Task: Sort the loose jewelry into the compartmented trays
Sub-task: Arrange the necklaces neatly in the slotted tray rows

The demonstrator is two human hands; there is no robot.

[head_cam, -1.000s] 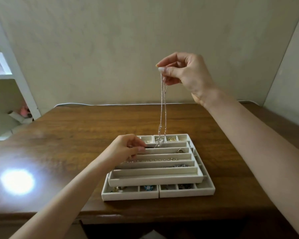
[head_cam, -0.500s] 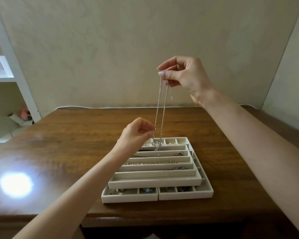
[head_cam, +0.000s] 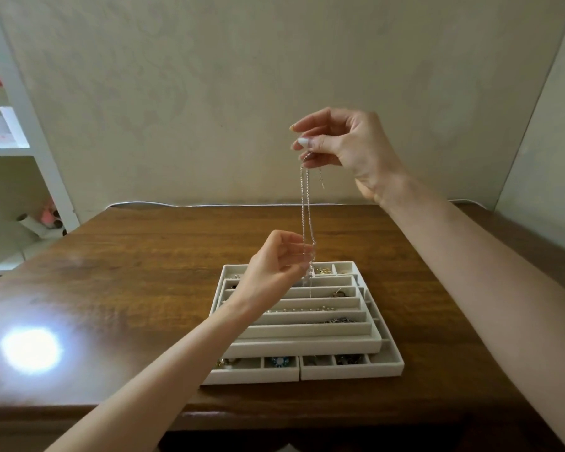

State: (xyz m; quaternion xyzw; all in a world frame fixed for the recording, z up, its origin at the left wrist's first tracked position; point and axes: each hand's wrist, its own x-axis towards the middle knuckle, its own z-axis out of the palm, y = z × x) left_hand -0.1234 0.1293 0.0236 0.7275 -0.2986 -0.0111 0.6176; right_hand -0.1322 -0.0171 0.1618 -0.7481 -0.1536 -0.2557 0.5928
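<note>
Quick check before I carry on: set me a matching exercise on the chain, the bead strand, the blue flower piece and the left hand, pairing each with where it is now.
1 silver chain
2 bead strand
3 blue flower piece
4 left hand

A small compartment of the front-left tray
B long slot of the top tray
C hangs from the right hand, pinched
D fingers curled at the chain's lower end

Pairs: 1-C; 2-B; 3-A; 4-D
</note>
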